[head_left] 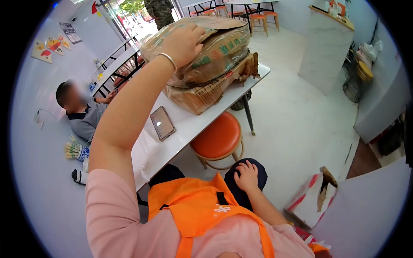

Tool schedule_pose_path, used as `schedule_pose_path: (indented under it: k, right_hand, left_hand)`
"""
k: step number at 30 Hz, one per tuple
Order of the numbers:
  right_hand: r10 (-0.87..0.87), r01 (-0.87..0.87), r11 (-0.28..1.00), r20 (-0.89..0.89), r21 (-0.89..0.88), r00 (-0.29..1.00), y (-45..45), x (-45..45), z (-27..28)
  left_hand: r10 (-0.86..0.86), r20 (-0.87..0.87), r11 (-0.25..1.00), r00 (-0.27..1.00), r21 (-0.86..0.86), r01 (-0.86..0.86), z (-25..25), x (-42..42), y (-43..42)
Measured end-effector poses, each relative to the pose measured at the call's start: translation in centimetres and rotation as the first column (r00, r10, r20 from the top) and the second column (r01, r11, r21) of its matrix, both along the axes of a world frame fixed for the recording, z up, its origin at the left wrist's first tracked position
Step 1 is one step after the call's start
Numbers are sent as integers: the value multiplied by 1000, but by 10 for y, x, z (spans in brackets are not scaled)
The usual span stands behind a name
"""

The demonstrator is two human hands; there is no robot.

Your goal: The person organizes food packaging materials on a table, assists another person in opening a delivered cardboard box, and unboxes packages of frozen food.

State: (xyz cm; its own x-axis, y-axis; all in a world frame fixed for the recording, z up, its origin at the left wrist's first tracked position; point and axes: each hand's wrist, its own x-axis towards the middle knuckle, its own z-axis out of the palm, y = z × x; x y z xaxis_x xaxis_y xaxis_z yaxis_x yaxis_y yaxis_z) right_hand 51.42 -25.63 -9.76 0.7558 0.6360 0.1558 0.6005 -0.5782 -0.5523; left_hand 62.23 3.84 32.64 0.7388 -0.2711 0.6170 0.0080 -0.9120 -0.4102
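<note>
My left hand [183,43] lies over the top of a worn cardboard box [223,53], wearing a bangle at the wrist. Its fingers curl at the edge of the box's top flap, beside a dark gap. Green print and clear tape cover the box's side. Under it is a second cardboard box [202,98], taped, with a torn corner. Both are stacked on a white table [172,148]. My right hand [246,175] rests on my knee, fingers spread, holding nothing. A phone [162,123] lies on the table near the boxes.
An orange round stool [217,135] stands beside the table. A person [84,114] sits across on the left, near a holder of chopsticks [77,150]. A torn carton [314,198] sits on the floor at right. A marble-patterned counter [325,47] stands farther back.
</note>
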Motion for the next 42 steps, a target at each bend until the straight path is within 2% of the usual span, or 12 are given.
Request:
schedule_pose_path:
  k: [9,12,15,17,20,21,22,25,31,35,39,42]
  right_hand:
    - [-25,24,999,46,27,999,-2,0,-3]
    - [-30,28,999,47,30,998,-4,0,-3]
    - [-33,32,999,49,40,998,-4,0,-2]
    - [-30,29,998,33,47,999,-3,-1,-1]
    - [-16,12,998,67,67,998,-1,10,5]
    - [-13,25,982,-68,185,998,-1,22,1]
    - [6,56,953,-203,298,979,0,34,-2]
    - [-135,175,899,-126,402,983,14,86,22]
    - [-157,159,699,-67,698,985,57,172,122]
    - [-118,131,712,-67,690,991,74,176,132]
    - [13,232,762,-372,604,928,66,125,91]
    - [-26,246,854,-433,459,901,61,94,25]
  left_hand:
    - [6,-31,994,1000,-112,-9,-2,-5,-3]
    - [-169,47,986,985,6,168,-10,-14,-14]
    - [-314,-117,948,942,17,318,-30,-34,-45]
    - [-355,-380,919,854,25,393,-59,-42,-52]
    - [-380,-386,897,841,70,437,-78,-62,-54]
    - [-383,-389,894,838,72,442,-75,-65,-50]
    - [-358,-242,916,902,95,389,-68,-70,-45]
    - [-188,52,982,981,45,186,-53,-74,-19]
    - [-62,90,998,994,20,60,-59,-55,13]
    - [-47,58,996,997,-73,51,-61,-58,11]
    - [-62,72,993,996,-96,69,-56,-80,9]
    - [-137,63,980,989,-138,145,-60,-98,18]
